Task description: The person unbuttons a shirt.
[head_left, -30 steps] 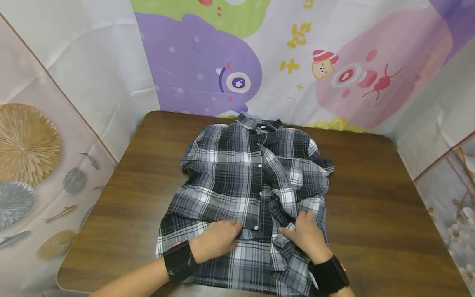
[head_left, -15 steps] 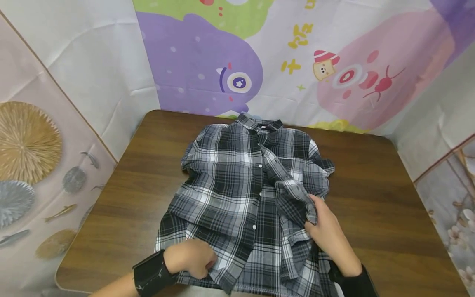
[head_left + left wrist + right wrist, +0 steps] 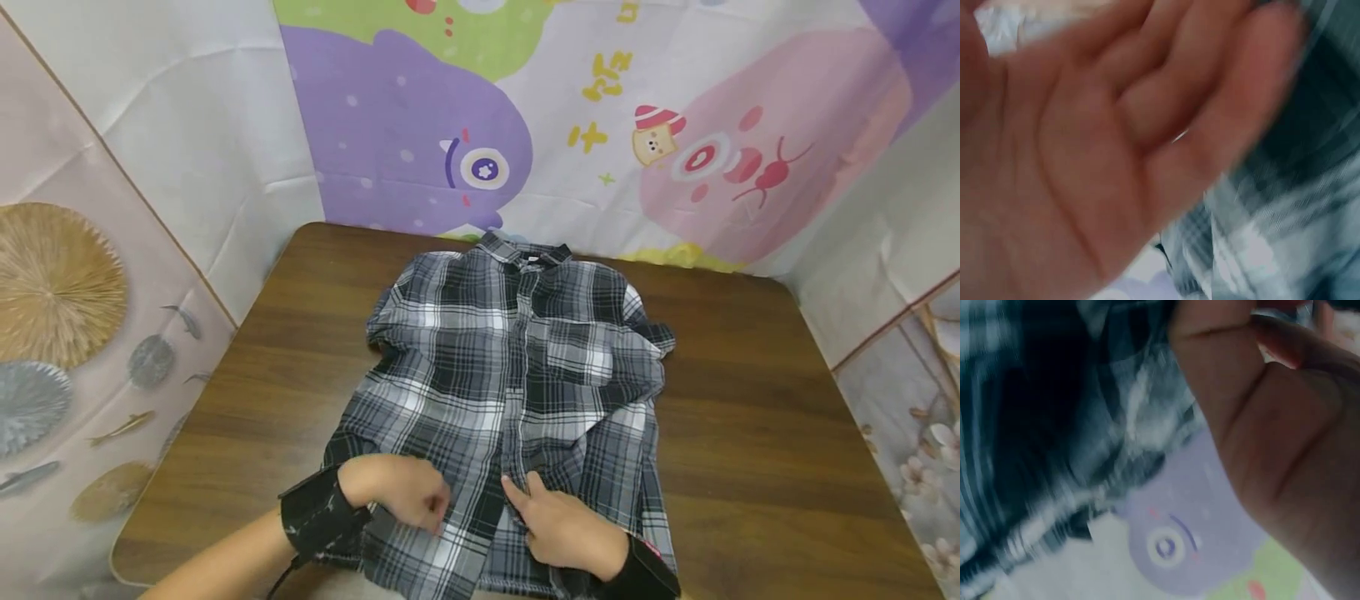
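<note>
A black, grey and white plaid short-sleeved shirt lies front side up, its collar toward the wall. My right hand pinches the edge of the shirt's right front panel low on the placket; in the right wrist view, cloth hangs beside that hand. Over the lower left front is my left hand, its fingers loosely bent. The left wrist view shows the palm of the left hand with nothing in it and plaid cloth beyond. The right panel covers the button row.
The brown wooden table extends on both sides of the shirt. A cartoon-printed cloth hangs behind it, and pale patterned panels stand at the sides. Each wrist wears a black band.
The right hand has swung the turned-back right front panel leftward across the middle, over the buttons. The left hand has let go of the lower left panel and risen slightly.
</note>
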`<state>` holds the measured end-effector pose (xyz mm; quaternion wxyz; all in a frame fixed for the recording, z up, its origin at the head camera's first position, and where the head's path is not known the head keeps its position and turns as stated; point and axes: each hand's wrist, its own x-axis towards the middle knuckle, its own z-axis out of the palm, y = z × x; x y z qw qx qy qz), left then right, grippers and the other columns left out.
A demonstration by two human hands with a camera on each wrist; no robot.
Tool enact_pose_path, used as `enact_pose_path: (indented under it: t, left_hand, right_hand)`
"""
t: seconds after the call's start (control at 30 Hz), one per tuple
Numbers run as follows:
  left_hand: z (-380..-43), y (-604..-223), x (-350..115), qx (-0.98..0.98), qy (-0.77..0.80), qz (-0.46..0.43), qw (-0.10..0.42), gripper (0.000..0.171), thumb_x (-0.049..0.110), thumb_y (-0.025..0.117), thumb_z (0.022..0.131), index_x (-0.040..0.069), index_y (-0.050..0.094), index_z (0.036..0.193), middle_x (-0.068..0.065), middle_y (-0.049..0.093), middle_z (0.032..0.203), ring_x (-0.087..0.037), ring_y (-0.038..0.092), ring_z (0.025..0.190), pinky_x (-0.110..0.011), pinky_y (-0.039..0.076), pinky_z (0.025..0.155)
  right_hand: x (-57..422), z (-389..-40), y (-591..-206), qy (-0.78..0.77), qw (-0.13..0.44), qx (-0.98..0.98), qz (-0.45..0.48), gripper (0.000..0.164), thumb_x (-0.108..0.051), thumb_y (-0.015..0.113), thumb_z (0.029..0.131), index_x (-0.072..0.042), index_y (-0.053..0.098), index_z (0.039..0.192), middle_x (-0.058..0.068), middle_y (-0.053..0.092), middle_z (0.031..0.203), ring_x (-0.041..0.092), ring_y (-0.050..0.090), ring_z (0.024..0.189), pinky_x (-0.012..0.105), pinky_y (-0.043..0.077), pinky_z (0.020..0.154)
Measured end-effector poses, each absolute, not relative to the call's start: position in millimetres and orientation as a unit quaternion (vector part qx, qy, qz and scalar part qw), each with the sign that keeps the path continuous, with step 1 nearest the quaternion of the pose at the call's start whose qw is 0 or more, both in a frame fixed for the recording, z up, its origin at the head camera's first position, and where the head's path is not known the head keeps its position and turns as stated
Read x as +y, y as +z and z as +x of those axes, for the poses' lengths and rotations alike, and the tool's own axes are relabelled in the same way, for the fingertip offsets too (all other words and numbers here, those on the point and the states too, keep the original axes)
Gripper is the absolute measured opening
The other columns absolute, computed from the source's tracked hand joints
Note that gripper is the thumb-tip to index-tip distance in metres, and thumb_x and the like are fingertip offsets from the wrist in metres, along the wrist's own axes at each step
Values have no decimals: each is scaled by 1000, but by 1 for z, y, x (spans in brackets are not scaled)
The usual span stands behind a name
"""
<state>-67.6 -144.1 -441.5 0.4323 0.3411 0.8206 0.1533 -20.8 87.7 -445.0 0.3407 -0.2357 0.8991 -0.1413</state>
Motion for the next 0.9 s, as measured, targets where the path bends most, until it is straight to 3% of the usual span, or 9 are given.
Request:
enact_pose_path:
  t: [0.07,0.13,0.2,0.3,0.37,0.5,0.6,0.77,0.9]
  left_hand:
    - [-88,-442,-146,844,217,337,358,13,19,61,88,15,63,76,9,49,60,-4,42,51,-18,36,51]
    - [-111,-442,-149,871,256,316,275,10,15,59,89,11,65,82,7,52,64,-5,44,54,-19,39,54]
    - [-134,-445,-152,903,259,284,192,10,13,58,89,7,65,86,3,57,70,-8,49,61,-23,43,60]
    - [-167,-451,-157,947,226,211,85,13,12,58,86,3,67,90,-7,63,82,-21,57,76,-35,47,75]
    - [-187,-459,-161,967,192,163,31,17,15,59,86,1,66,92,-14,63,91,-30,57,87,-42,46,80]
    - [-218,-472,-171,982,178,67,-1,28,18,56,87,-5,58,103,-25,53,112,-41,51,101,-51,47,81]
    - [-232,-482,-180,978,207,10,10,38,21,55,89,-8,49,113,-26,44,118,-43,49,104,-55,48,78]
    - [-246,-498,-189,971,233,-37,30,51,32,58,91,-8,41,117,-26,41,115,-44,52,101,-56,48,76]
    - [-257,-509,-189,972,230,-51,21,50,33,57,91,-6,42,120,-27,43,116,-45,53,101,-57,49,77]
  right_hand:
    - [87,-25,-452,-141,362,891,-236,64,-28,61,89,-13,34,145,21,45,134,22,63,79,33,51,68]
    - [91,-34,-454,-175,364,883,-240,64,-37,59,90,-10,36,143,17,56,120,26,63,87,36,51,75]
    - [100,-49,-449,-226,345,880,-237,60,-36,56,92,-5,40,140,11,64,96,20,61,76,32,51,70]
    - [121,-81,-442,-289,282,887,-227,46,-23,52,95,1,47,133,0,53,67,10,44,53,25,41,53]
    - [137,-106,-437,-294,235,904,-205,40,-17,50,95,4,50,129,0,54,68,9,45,54,24,41,54]
    - [171,-154,-433,-271,171,937,-138,36,-13,48,94,6,53,124,17,64,91,28,60,79,39,49,71]
    - [194,-179,-437,-253,136,954,-79,34,-13,46,95,6,54,122,27,60,111,40,57,102,49,46,84]
    - [223,-205,-455,-247,80,965,-20,33,-11,44,94,9,54,118,30,56,114,43,53,104,51,43,86]
    - [234,-219,-478,-233,53,971,-15,39,-12,45,94,9,46,128,33,51,113,46,48,105,55,40,88]
